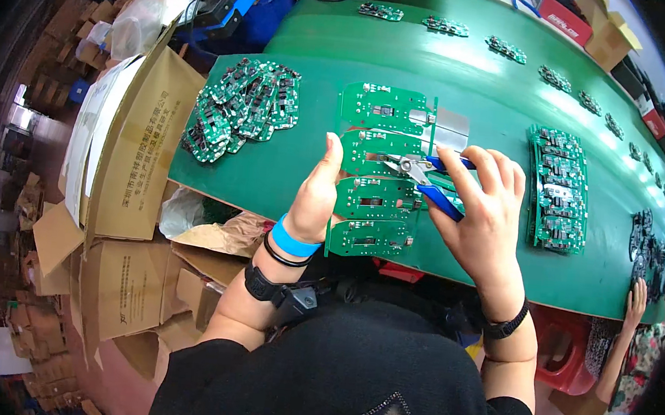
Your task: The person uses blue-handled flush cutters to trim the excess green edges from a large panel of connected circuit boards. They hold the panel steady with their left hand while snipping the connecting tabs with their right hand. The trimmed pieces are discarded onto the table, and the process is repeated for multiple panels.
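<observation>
A green circuit board panel (pixel 374 189), made of several boards joined in a column, is in front of me at the bench's near edge. My left hand (pixel 315 198) grips the panel's left edge, thumb raised and the other fingers hidden by the panel. In my right hand (pixel 486 213) is a pair of side cutters (pixel 441 200) with blue handles. Their metal jaws rest over the second board from the far end, near a dark component; the exact contact cannot be made out.
A heap of circuit boards (pixel 258 110) lies left, and a neat stack (pixel 559 192) stands right. Boards (pixel 506 49) sit spaced along the green conveyor (pixel 476 11). An open cardboard box (pixel 136 151) adjoins the bench's left end. Another person's hand (pixel 636 304) is far right, above a red stool (pixel 564 362).
</observation>
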A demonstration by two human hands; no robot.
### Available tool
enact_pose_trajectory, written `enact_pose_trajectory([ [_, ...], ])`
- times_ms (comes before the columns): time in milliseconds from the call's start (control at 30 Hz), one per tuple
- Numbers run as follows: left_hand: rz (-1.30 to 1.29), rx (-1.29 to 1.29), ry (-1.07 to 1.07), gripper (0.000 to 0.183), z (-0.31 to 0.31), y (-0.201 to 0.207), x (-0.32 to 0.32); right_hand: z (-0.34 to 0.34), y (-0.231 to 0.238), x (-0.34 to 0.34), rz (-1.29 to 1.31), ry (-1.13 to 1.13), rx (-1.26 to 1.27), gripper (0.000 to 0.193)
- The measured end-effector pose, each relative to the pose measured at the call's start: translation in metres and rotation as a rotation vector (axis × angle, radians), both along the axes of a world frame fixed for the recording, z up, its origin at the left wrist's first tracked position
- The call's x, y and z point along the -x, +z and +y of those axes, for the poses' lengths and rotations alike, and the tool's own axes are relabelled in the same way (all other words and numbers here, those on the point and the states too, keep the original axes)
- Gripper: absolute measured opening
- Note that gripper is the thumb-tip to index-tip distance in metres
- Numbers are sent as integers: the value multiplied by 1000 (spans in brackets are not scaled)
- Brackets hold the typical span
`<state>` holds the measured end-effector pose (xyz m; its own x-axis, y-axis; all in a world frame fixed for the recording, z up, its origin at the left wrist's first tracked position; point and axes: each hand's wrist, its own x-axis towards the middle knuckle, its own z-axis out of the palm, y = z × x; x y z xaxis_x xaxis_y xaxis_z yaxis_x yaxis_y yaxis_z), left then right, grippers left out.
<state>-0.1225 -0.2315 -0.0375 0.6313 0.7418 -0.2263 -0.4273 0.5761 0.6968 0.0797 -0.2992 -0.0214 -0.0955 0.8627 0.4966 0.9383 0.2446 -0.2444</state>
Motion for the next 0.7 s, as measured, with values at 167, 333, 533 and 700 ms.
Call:
enact_pose_trajectory([
  [167, 21, -34, 3, 74, -1, 0, 1, 1, 6, 1, -29, 5, 22, 67],
  [333, 44, -87, -4, 73, 1, -3, 2, 1, 5, 1, -78, -8, 21, 66],
  [533, 39, -58, -2, 73, 2, -1, 1, 1, 8, 1, -89, -2, 11, 65],
  [700, 28, -41, 2, 70, 3, -1, 2, 4, 6, 1, -103, 15, -17, 63],
])
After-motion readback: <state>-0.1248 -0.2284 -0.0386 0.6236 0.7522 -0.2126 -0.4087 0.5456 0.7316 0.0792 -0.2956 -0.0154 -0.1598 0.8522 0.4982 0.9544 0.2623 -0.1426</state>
